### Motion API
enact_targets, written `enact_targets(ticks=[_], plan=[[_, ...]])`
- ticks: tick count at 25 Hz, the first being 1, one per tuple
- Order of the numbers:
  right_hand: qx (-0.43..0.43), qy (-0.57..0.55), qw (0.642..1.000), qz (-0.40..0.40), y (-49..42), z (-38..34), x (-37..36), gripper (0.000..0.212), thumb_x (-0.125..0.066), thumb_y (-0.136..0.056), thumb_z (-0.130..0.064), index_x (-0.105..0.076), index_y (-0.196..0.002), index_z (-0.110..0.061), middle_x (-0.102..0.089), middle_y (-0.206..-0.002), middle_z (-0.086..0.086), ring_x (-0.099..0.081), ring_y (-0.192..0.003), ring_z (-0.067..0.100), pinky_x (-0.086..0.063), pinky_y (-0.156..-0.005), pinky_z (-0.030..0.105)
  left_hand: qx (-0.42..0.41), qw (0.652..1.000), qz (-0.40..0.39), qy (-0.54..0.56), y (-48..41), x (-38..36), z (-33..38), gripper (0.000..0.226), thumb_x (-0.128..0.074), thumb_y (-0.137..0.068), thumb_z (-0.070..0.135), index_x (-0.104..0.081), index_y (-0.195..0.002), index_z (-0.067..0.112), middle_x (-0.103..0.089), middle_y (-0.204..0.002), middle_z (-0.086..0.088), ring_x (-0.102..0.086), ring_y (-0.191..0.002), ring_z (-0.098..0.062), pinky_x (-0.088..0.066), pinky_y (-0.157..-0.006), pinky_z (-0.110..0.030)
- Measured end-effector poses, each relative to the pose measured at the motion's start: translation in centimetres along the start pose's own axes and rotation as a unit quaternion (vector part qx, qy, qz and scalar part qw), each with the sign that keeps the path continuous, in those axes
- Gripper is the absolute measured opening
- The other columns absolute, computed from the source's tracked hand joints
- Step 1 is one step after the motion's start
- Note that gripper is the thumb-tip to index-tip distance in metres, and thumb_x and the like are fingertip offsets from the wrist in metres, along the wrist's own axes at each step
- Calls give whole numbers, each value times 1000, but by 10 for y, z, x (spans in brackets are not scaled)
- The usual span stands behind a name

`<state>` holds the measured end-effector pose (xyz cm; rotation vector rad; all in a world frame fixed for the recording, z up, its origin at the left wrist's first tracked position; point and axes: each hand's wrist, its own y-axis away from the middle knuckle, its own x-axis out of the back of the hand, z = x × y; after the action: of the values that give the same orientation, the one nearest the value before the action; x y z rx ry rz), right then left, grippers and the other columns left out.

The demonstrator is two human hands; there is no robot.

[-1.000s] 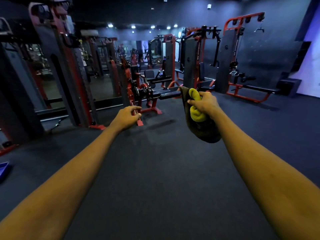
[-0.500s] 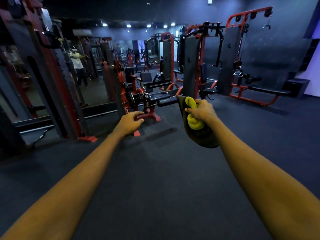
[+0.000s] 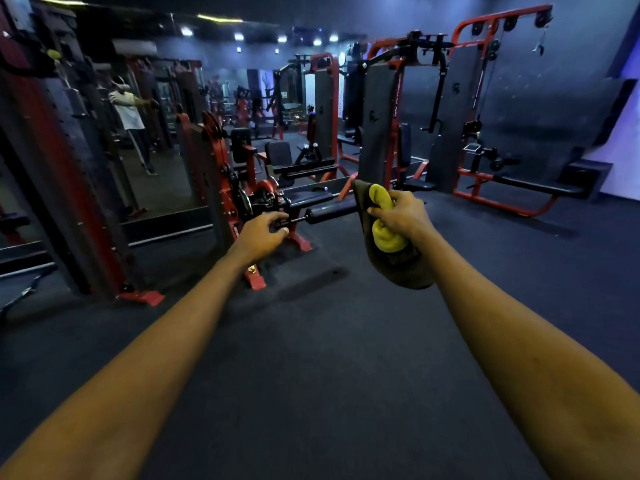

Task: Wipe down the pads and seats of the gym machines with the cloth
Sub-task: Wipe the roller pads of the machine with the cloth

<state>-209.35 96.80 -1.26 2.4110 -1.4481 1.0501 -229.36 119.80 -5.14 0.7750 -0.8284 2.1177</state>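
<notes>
Yellow-and-olive cloth (image 3: 384,237) bunched in the right grip (image 3: 398,216), fingers curled round the wad, loose dark tail hanging below the wrist. Carried out front at arm's length, well above the floor (image 3: 311,375), probably to have a wiping face ready on arrival. Left grip (image 3: 261,233) loosely curled and holding nothing, thumb forward, seemingly kept free to steady a part once within reach. Looks like the approach step: no pad touched yet, wiping not begun here. Nearest ahead, a red-framed leg machine (image 3: 223,174) with black roller pad (image 3: 329,213) sticking out sideways and flat seat pad (image 3: 304,195) just behind it, both beyond the hands rather than under them. Farther right, a red cable station (image 3: 453,109) with a long low seat (image 3: 540,186) near the wall. Calls next for closing in, then spreading the wad flat over the roller. Possible snag: dangling tail catching on the bare rod beside the roller.
</notes>
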Motion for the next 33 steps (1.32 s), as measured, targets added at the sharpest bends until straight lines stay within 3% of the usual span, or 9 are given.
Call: enact_targets(ticks=[11, 16, 18, 26, 30, 33], plan=[[-33, 25, 999, 12, -291, 27, -92, 46, -74, -90, -41, -64, -132, -25, -62, -106, -2, -58, -100, 18, -47, -86, 32, -10, 1000, -9, 8, -311, -52, -116, 40, -64, -94, 21, -62, -134, 18, -66, -127, -5, -62, -112, -21, -40, -92, -22], [-31, 18, 999, 27, -446, 59, -128, 40, -75, -89, -39, -67, -126, -26, -64, -105, -1, -57, -96, 17, -44, -83, 31, 6, 1000, -27, 2, -459, -111, -173, 40, -65, -93, 21, -63, -133, 15, -65, -131, -5, -60, -120, -21, -40, -99, -23], [-32, 20, 999, 19, -469, 66, -135, 39, -75, -90, -38, -67, -125, -25, -63, -104, -1, -58, -95, 17, -44, -81, 31, 8, 999, -40, -3, -479, -118, -181, 41, -65, -92, 23, -63, -132, 16, -65, -130, -4, -61, -120, -21, -41, -100, -25], [-28, 39, 999, 1, -700, 84, -219, 40, -75, -89, -41, -68, -125, -25, -64, -100, -3, -63, -99, 20, -49, -83, 33, 27, 999, -31, 13, -693, -158, -263, 38, -65, -94, 20, -63, -132, 18, -65, -125, -2, -60, -104, -13, -41, -88, -23], [-36, 51, 998, -9, -810, 106, -276, 40, -74, -90, -40, -67, -126, -25, -63, -100, -3, -60, -96, 18, -44, -78, 31, 34, 998, -35, 41, -799, -192, -325, 39, -66, -93, 21, -63, -132, 17, -66, -127, -4, -63, -111, -19, -49, -97, -30], [-60, 52, 997, -18, -879, 118, -310, 42, -74, -90, -40, -65, -129, -26, -62, -101, -4, -59, -94, 17, -43, -76, 31, 47, 997, -53, 40, -865, -215, -363, 40, -66, -94, 19, -62, -133, 15, -66, -127, -6, -62, -114, -20, -46, -97, -26]])
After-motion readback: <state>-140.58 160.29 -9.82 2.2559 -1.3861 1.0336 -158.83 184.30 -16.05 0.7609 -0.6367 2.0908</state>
